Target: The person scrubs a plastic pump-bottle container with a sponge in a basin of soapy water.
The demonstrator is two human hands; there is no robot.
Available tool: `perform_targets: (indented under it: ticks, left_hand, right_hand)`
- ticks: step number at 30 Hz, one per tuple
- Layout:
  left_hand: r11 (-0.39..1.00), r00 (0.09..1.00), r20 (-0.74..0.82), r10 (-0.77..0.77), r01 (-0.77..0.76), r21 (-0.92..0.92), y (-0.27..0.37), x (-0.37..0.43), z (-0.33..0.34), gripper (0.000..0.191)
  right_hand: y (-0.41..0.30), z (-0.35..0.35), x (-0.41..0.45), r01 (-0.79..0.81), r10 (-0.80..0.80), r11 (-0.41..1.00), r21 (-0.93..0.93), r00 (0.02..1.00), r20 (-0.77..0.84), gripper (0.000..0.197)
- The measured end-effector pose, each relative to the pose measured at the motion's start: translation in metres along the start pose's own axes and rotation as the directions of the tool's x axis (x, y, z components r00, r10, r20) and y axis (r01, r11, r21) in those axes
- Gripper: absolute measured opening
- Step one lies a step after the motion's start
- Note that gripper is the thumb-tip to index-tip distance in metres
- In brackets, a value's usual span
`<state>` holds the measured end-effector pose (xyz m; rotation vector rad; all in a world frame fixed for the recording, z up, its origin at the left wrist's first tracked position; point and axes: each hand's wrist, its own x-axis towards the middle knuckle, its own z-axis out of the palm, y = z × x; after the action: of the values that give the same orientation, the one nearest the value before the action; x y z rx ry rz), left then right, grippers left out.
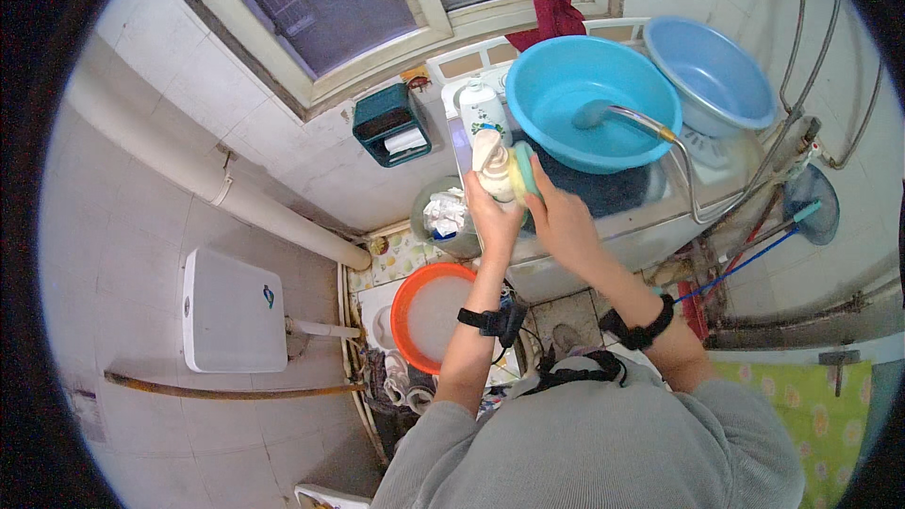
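Note:
My left hand (pixel 493 212) grips a cream-and-white pump bottle (pixel 491 162), tilted, with a ringed collar and a beige spout. In my right hand (pixel 562 219) is a yellow and pale green sponge (pixel 522 173), pressed against the bottle's side; motion blurs it somewhat. Just beyond them a white bottle (pixel 481 109) with a green print stands on the washing machine (pixel 615 240). A turquoise basin (pixel 594 71) sits on the machine to the right. A shower head (pixel 592 114) on a metal hose rests inside that basin.
A pale blue basin (pixel 714 71) stands at the back right. Below my left forearm an orange basin (pixel 399 318) holds cloudy water. A waste bin (pixel 424 215) with crumpled paper, a green wall box (pixel 382 113) and shoes (pixel 399 378) are to the left. A toilet cistern (pixel 233 311) hangs there too.

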<state>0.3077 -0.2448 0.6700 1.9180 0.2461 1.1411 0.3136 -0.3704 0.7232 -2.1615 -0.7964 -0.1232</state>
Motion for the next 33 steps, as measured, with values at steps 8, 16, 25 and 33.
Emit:
perform_targets:
  ticks: [8, 16, 25, 33]
  left_hand:
    - [0.998, 0.995, -0.088, -0.038, 0.042, 0.047, -0.014, -0.002, 0.003, 0.065]
    - [0.993, 0.994, -0.051, -0.095, 0.098, 0.06, 0.002, -0.003, 0.01, 0.064]
    - [0.987, 0.994, -0.088, -0.071, 0.083, 0.14, -0.008, -0.006, 0.01, 0.068]
    - [0.999, 0.956, 0.293, -0.026, 0.034, -0.023, 0.001, 0.014, -0.032, 0.066]
  right_hand:
    - [-0.006, 0.008, 0.003, -0.018, 0.017, 0.997, 0.073, 1.0, 0.019, 0.056]
    - [-0.005, -0.002, 0.037, -0.042, 0.045, 0.993, 0.114, 0.999, -0.021, 0.058]
    - [-0.015, 0.003, 0.031, -0.001, 0.011, 0.987, 0.159, 0.998, -0.065, 0.06]
    - [-0.008, -0.013, 0.019, 0.017, -0.02, 0.998, 0.058, 0.999, 0.045, 0.06]
